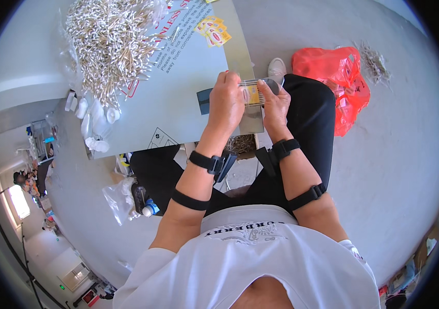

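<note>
Between my two hands, over the right edge of the table, is a small clear pack of cotton swabs (251, 95) with a yellow label inside. My left hand (225, 103) has its fingers curled round the pack's left end. At the other end, my right hand (276, 104) grips it, thumb on top. The swabs lie side by side in the pack. A large heap of loose cotton swabs (109, 49) covers the table's far left. Several yellow label cards (213, 32) lie fanned out near the far right edge. A dark blue rectangle (204, 102) shows just left of my left hand.
The grey table (178, 103) carries printed lettering. White rolls and clear plastic (97, 121) sit at its left corner. Below its near edge, a box (242, 144) holds thin sticks. Red plastic bags (327, 67) and a bundle of sticks (375, 63) lie on the floor at right.
</note>
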`<state>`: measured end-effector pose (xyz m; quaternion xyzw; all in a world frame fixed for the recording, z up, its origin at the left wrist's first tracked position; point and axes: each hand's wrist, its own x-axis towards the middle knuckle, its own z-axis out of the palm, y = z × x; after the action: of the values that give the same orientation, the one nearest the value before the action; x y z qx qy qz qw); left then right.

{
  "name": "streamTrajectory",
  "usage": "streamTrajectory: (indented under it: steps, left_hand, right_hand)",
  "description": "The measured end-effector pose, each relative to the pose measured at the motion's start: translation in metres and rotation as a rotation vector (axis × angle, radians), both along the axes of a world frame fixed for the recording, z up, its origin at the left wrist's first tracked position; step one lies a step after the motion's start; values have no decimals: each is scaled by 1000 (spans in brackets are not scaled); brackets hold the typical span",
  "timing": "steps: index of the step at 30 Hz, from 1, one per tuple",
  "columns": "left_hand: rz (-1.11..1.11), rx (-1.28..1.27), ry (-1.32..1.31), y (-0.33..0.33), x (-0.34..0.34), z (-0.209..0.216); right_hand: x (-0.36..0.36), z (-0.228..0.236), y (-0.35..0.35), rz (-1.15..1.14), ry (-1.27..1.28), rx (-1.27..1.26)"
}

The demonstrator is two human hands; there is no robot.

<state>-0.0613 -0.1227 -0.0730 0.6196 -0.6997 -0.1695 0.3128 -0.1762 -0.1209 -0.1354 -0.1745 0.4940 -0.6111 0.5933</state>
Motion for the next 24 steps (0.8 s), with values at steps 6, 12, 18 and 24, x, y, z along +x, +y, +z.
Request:
streamTrajectory:
  steps: [6, 12, 18, 24]
  left_hand:
    - [-49, -48, -265, 30, 9, -1]
    - [-87, 125, -473, 53, 4, -15]
    - [76, -7, -320, 37, 30, -23]
    - [424, -68, -128, -13, 135, -25]
  right_hand:
    - [0, 1, -1, -13, 15, 5]
    - [4, -1, -1, 13, 30, -29]
    - [-14, -15, 0, -76, 82, -12]
    - [-21, 27, -7, -191, 998, -255]
